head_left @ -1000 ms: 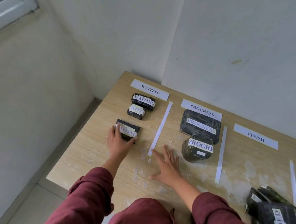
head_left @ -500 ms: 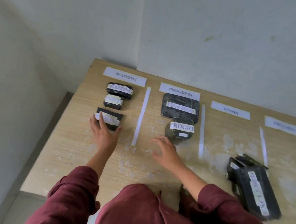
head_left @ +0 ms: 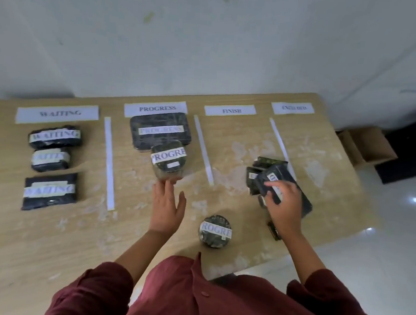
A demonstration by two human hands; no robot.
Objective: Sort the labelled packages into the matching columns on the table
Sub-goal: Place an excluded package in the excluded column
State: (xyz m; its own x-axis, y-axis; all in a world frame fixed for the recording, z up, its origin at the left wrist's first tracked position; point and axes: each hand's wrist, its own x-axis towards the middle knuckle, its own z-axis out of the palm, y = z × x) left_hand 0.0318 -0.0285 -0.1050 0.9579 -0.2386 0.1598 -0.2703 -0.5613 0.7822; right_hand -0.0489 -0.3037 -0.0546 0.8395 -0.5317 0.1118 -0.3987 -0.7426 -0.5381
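Worktop [head_left: 58, 240] is split by white strips into WAITING, PROGRESS, FINISH and a fourth column whose sign is too blurred to read. Three WAITING packages [head_left: 50, 191] sit in their column. The flat PROGRESS package [head_left: 160, 130] and a round one [head_left: 169, 158] sit in theirs. The unsorted pile [head_left: 277, 183] lies across the third strip; one more round PROGRESS package [head_left: 215, 231] sits near the front edge, outside its column.

Step in hand, I judge: picking the next package off the pile. Next move needs its label read, then a carry to the matching column.

Right hand [head_left: 283, 205]: grip curled onto the pile's top package, closure unclear. Left hand [head_left: 167, 204]: grip spread flat, empty, fingertips just below the round package.
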